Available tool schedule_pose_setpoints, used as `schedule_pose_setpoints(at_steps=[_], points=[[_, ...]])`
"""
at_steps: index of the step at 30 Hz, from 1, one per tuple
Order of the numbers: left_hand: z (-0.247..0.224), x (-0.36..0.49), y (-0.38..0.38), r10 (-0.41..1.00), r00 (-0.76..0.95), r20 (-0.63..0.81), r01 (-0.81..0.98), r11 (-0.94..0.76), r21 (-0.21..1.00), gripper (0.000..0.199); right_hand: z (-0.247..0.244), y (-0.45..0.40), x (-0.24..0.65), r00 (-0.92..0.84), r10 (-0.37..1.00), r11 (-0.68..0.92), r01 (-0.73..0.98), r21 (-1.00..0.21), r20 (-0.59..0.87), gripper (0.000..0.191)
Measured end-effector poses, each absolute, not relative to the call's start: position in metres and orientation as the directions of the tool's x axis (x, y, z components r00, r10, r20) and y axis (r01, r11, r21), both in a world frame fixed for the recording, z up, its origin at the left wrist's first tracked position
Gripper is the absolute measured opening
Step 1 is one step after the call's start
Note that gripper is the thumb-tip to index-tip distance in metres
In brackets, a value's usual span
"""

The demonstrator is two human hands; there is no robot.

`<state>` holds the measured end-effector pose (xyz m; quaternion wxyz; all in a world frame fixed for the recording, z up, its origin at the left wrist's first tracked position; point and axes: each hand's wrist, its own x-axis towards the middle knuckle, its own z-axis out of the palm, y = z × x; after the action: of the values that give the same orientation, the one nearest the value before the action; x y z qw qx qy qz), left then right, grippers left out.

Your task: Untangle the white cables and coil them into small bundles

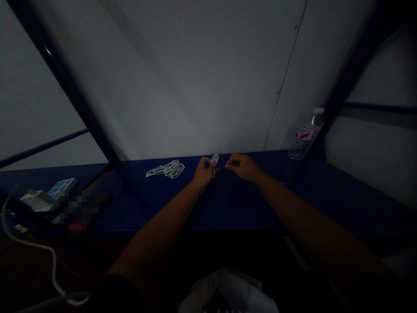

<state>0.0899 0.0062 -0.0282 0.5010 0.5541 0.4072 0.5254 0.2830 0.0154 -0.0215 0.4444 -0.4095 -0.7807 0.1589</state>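
Left hand (203,174): pinched a white cable loop (214,160), held upright
Right hand (243,167): curled narrow, hold unclear, just right of the loop
Cable bundle (169,169): lay left of both hands

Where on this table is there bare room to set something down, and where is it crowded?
Bare blue table lies between the white cable bundle and the left-end clutter, and also between the right hand and the water bottle. Crowded: the far left, with a white device and a blue-and-white box, and around the left hand, which holds a small white cable coil.
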Motion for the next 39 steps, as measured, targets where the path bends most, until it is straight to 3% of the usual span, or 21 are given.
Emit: schedule_pose_setpoints(at_steps=[3, 6, 9, 12, 18, 25, 31, 35, 39], points=[[-0.029, 0.089, 0.008, 0.984, 0.096, 0.149, -0.111, -0.138, 0.984, 0.034, -0.023, 0.015, 0.280, -0.283, 0.778, 0.619, 0.497, -0.608, 0.561, 0.014], [-0.028, 0.085, 0.011, 0.973, 0.197, 0.117, -0.206, -0.076, 0.976, 0.041, -0.023, 0.014, 0.278, -0.271, 0.778, 0.618, 0.494, -0.612, 0.567, 0.014], [-0.025, 0.082, 0.013, 0.946, 0.254, 0.200, -0.316, -0.114, 0.942, 0.047, -0.022, 0.013, 0.276, -0.246, 0.779, 0.614, 0.487, -0.622, 0.576, 0.015], [-0.022, 0.080, 0.014, 0.939, 0.211, 0.270, -0.389, -0.173, 0.905, 0.049, -0.022, 0.013, 0.275, -0.233, 0.773, 0.621, 0.468, -0.629, 0.590, 0.014], [-0.022, 0.077, 0.019, 0.971, 0.058, 0.232, -0.334, -0.200, 0.921, 0.050, -0.023, 0.017, 0.281, -0.171, 0.814, 0.556, 0.502, -0.662, 0.555, 0.014], [-0.017, 0.067, 0.018, 0.960, 0.019, 0.278, -0.126, -0.274, 0.953, 0.063, -0.018, 0.024, 0.312, -0.176, 0.851, 0.492, 0.599, -0.632, 0.495, 0.017], [-0.019, 0.046, 0.033, 0.977, -0.064, 0.205, 0.190, -0.189, 0.963, 0.048, -0.008, 0.019, 0.391, -0.289, 0.945, 0.322, 0.747, -0.582, 0.152, 0.023], [-0.012, 0.028, 0.038, 0.949, -0.031, 0.314, 0.616, -0.229, 0.754, 0.039, -0.009, 0.009, 0.445, -0.185, 0.981, 0.124, 0.840, -0.528, -0.064, 0.024], [-0.004, 0.014, 0.037, 0.945, -0.013, 0.328, 0.825, -0.175, 0.537, 0.039, -0.015, 0.007, 0.473, -0.128, 0.986, 0.068, 0.887, -0.457, -0.103, 0.024]])
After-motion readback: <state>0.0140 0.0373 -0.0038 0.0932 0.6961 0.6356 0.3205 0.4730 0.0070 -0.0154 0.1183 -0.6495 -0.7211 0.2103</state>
